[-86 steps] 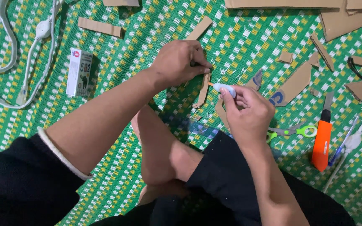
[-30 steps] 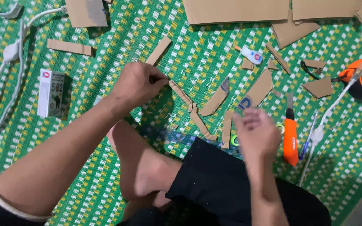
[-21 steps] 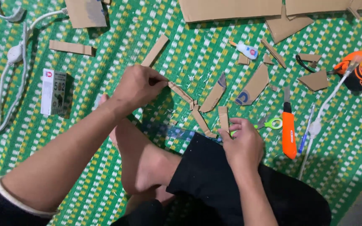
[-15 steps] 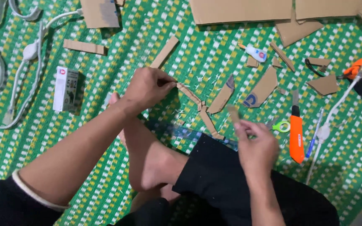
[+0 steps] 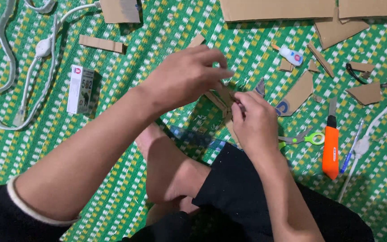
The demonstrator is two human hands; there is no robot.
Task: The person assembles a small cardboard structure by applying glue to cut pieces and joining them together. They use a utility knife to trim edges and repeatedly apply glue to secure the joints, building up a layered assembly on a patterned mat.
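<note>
Both hands meet over the green woven mat (image 5: 113, 148), above my bare foot. My left hand (image 5: 187, 78) pinches the top of a small assembly of cardboard strips (image 5: 222, 101). My right hand (image 5: 256, 123) grips the strips from the right, fingers closed on them. Most of the assembly is hidden behind my fingers. A small white glue bottle (image 5: 290, 54) lies on the mat beyond my right hand.
An orange utility knife (image 5: 331, 143), green-handled scissors (image 5: 307, 138) and a blue pen (image 5: 350, 150) lie at the right. Cardboard sheets (image 5: 283, 9) and offcuts (image 5: 298, 93) fill the top. A small white box (image 5: 80, 89) and grey cables (image 5: 27, 76) sit at the left.
My right hand put down the glue bottle, reached to the mat near my leg, then rose to join the left hand on the cardboard strips. The view has shifted slightly.
</note>
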